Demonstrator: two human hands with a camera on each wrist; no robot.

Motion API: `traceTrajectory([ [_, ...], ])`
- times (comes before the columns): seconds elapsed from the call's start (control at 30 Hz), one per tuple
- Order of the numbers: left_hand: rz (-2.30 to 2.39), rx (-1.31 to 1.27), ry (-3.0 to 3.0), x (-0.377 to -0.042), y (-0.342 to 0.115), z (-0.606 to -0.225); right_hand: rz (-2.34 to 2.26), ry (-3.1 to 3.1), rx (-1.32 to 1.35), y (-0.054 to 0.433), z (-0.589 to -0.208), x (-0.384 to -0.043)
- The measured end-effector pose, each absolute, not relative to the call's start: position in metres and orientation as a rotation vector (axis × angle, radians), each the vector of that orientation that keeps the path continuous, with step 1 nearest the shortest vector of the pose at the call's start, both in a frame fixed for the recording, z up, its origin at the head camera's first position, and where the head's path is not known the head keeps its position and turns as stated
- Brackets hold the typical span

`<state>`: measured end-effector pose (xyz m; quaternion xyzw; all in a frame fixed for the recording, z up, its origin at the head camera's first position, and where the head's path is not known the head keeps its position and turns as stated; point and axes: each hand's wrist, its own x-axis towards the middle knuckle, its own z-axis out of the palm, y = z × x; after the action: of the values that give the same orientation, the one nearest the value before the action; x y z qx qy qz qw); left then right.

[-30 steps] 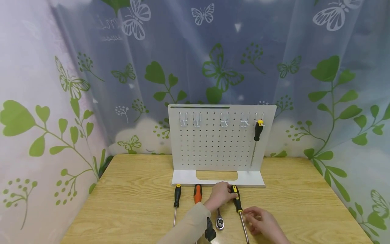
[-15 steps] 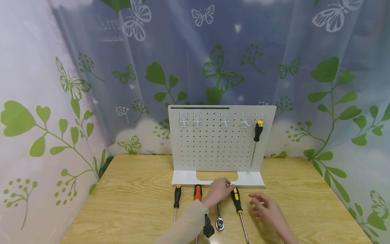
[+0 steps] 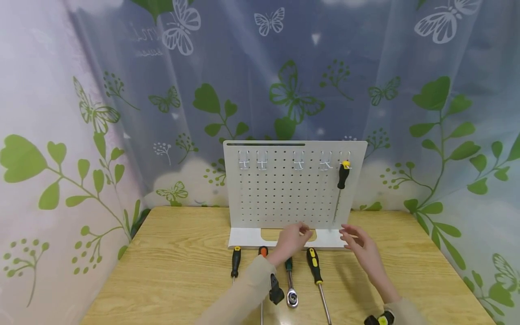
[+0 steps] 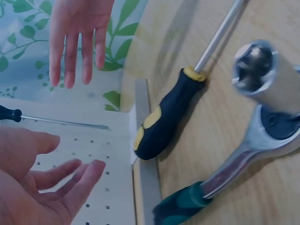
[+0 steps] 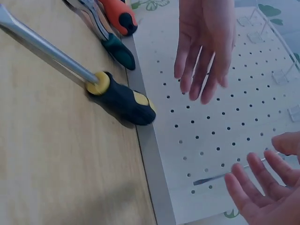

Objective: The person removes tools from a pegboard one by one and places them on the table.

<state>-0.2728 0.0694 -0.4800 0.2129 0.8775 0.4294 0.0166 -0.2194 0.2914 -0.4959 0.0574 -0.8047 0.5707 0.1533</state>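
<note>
My left hand (image 3: pixel 291 240) hovers over the front of the pegboard's base, fingers loosely bent and holding nothing. My right hand (image 3: pixel 364 253) is raised beside the base's right end, its relaxed fingers also holding nothing. Between them on the table lies a black-and-yellow screwdriver (image 3: pixel 314 266), touched by neither hand. Left of it is a ratchet wrench (image 3: pixel 290 284) with a dark green handle; in the left wrist view a metal socket (image 4: pixel 260 70) sticks up from its head. An orange-and-black screwdriver (image 3: pixel 263 251) is partly hidden by my left forearm. Farther left lies a black screwdriver (image 3: pixel 236 262).
A white pegboard (image 3: pixel 284 194) stands at the back of the wooden table (image 3: pixel 183 253). Several clear hooks, such as one hook (image 3: pixel 299 162), line its upper part. A yellow-capped black screwdriver (image 3: pixel 343 176) hangs at its right. Behind is a patterned curtain (image 3: pixel 252 67).
Both hands have lifted away from the black-and-yellow screwdriver and moved toward the pegboard, the right hand farther. More of the ratchet wrench's green handle shows. The screwdriver stays in place.
</note>
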Motion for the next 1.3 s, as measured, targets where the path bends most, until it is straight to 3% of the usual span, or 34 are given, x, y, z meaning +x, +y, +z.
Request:
traceTrajectory([
  [0.37,1.461,0.762,2.651,-0.288,0.075,-0.46,1.571,-2.32,0.098,0.308,-0.491,-0.269],
  [0.73,1.582,0.741,2.588,-0.297,0.094,-0.442,1.643,-2.337,0.142,0.314,-0.506,-0.299],
  [1.3,1.741,0.748,2.534,-0.318,0.115,-0.421,1.724,-2.271,0.163,0.312,-0.507,-0.294],
])
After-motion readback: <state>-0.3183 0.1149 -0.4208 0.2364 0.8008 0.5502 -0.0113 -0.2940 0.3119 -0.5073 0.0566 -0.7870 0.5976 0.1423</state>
